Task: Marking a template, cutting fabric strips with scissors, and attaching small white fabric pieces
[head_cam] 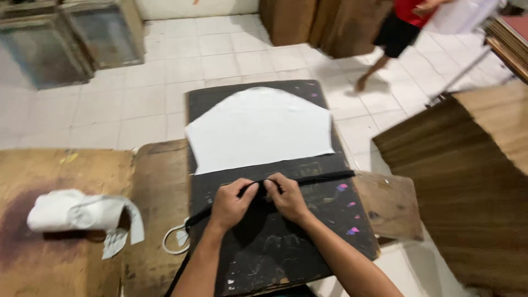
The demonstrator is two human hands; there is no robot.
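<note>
black strap is what both hands are working on here, a long narrow strip of dark cloth lying across a black board. the left hand and the right hand are sitting close together, nearly touching, and both are pinching the strap between thumb and fingers right at the middle of its length. so the fingers are curled in and gripping, not loose. from the right fingertips the strap is running off to the right and slightly up toward the board's edge; from the left fingertips it is trailing down and to the left, off the board's near corner and out of view below.

just beyond the fingertips, a white cut piece of fabric with a rounded top is lying flat on the far half of the board, its straight bottom edge near the hands but not touching them. left of the left wrist, a small white loop, maybe tape or cord, is peeking out at the board's edge on the brown wooden table. further left of that, well apart from the hands, a rolled bundle of white cloth is resting on the table.

far past the fingers, another person in a red top and black shorts is walking on the white tiled floor. to the right, a stack of wooden boards is leaning.
</note>
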